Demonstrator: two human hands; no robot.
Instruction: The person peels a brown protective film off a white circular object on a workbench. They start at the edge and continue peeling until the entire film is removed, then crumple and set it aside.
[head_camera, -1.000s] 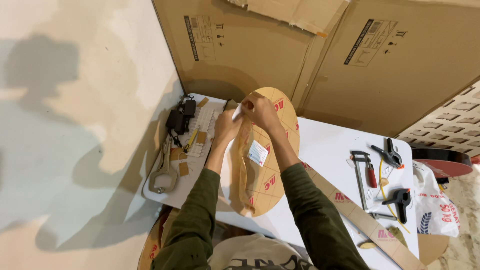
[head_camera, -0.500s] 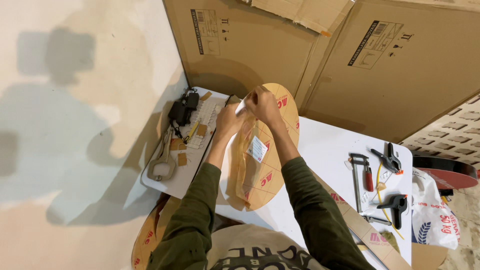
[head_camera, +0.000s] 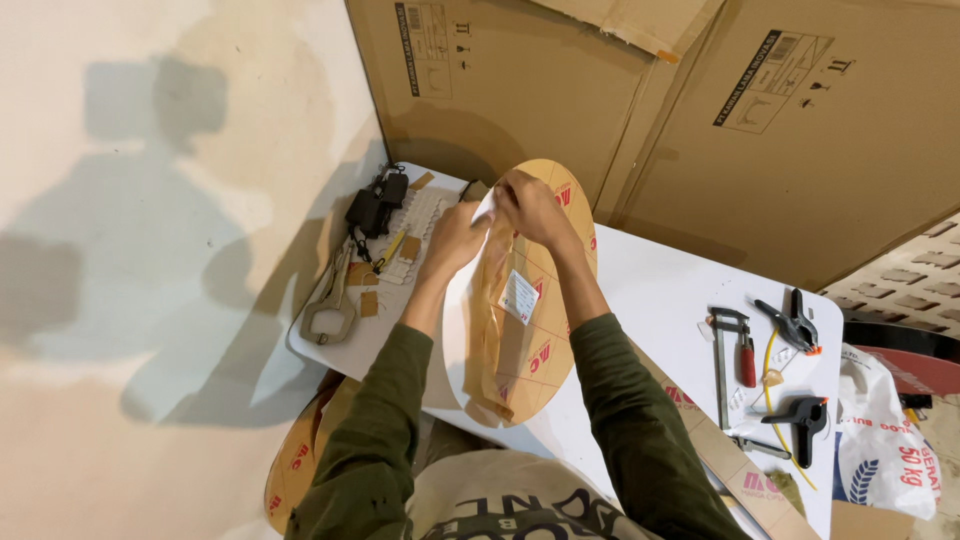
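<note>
Centrally, both hands, left hand (head_camera: 455, 240) and right hand (head_camera: 530, 208), hold the round disc (head_camera: 535, 300) upright on the table (head_camera: 660, 290), fingers pinching its brown paper film at the top edge.

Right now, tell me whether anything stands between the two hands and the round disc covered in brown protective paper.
Nothing visible does. The left hand and the right hand both touch the top edge of the round disc covered in brown protective paper, which stands on edge over the white table. The clamps lie off to the sides.
</note>
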